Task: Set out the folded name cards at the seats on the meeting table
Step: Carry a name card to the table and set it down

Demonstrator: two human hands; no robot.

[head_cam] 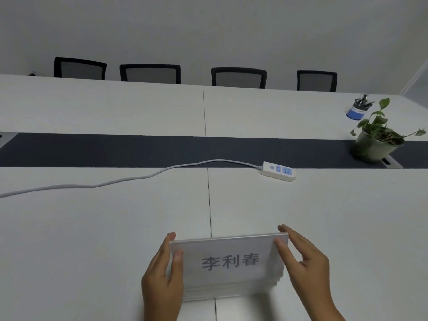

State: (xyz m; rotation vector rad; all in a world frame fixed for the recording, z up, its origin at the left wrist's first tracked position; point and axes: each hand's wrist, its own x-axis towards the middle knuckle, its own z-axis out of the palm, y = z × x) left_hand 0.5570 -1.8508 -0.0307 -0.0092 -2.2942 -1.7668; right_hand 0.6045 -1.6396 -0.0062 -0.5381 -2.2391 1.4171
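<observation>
Both hands are on the stack of name cards (228,262) at the near edge of the table (104,228), right over the seam between two table panels. The left hand (163,272) pinches the stack's left end, thumb on the printed face and fingers (170,237) curled behind; the right hand (303,258) does the same at the right end, thumb near the top corner. Nothing is set out yet, by the look of it, so the job now is to peel off just the front card. I'd say slide a thumb to split it from the ones behind, steady the rest with the other hand, and stand it with the name facing outward, square to a seat. How many cards sit in the stack I can't count; only layered edges show at the lower right. The near-side seats are out of view, the wrists run off the bottom, and the four chairs (238,77) opposite show only their backs. The power strip (278,171) has its cord running off to the left.
</observation>
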